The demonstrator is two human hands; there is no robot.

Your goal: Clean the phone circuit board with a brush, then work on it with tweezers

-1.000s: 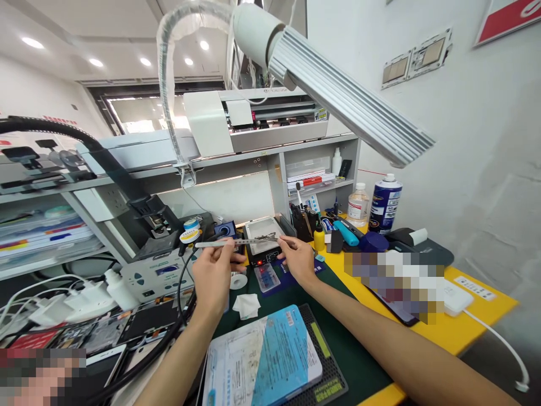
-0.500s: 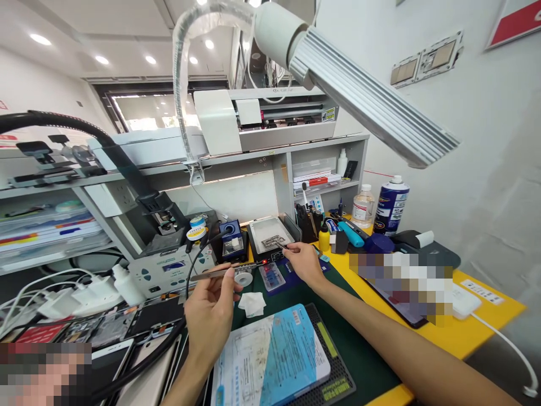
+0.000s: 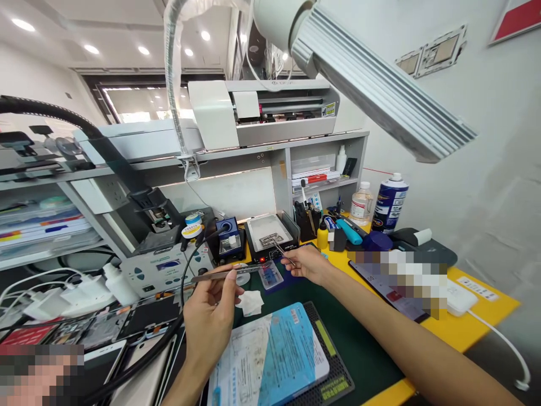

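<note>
My left hand (image 3: pixel 212 307) is closed around slim metal tweezers (image 3: pixel 228 274), held nearly level and pointing right. Another pair of metal tweezers (image 3: pixel 284 253) is pinched in my right hand (image 3: pixel 310 264), its tips reaching up to a small metal-coloured board or frame (image 3: pixel 270 239); I cannot tell whether they touch it. That piece lies flat on the pale top of a heating plate (image 3: pixel 257 227), whose front panel shows a lit red light. Below it sit a small clear case with blue pieces (image 3: pixel 270 276) and a crumpled white tissue (image 3: pixel 251 303).
A blue and white box (image 3: pixel 270 355) lies on a dark mat in front. Small bottles (image 3: pixel 322 237) and a blue spray can (image 3: pixel 389 203) stand right. A lamp (image 3: pixel 380 79) hangs overhead. Phone parts and a black hose (image 3: pixel 139 366) crowd the left.
My right hand has drawn back slightly toward me, and its tweezers show more clearly over the plate's front. My left hand is almost unchanged. The view has shifted slightly.
</note>
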